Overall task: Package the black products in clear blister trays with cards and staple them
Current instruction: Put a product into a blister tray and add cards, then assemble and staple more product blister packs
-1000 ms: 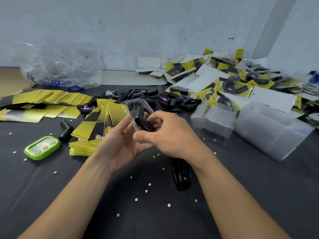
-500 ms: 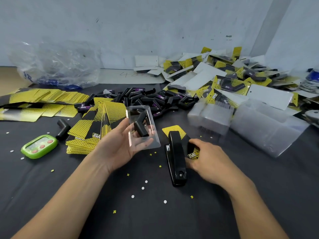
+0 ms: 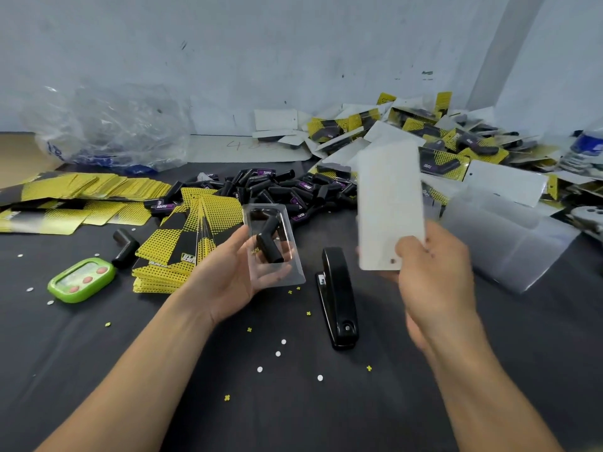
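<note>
The left hand (image 3: 228,275) cradles one clear plastic blister tray (image 3: 291,273), thumb on its edge, with one black elbow-shaped product (image 3: 269,246) seated inside. One black stapler (image 3: 337,298) lies between the hands. One white-backed card (image 3: 388,203), pinched by the right hand (image 3: 434,275), should probably meet the tray squarely, edges flush, before stapling.

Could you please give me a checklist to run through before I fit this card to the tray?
1. Seating: ok, the black product lies inside the blister tray held by the left hand.
2. Grip on the card: ok, the right hand pinches its lower end.
3. Printed side towards the tray: cannot tell, only the white back shows.
4. Card fitted to tray: not ok, they are apart.
5. Tool ready: ok, the stapler lies on the table between the hands, untouched.
</note>
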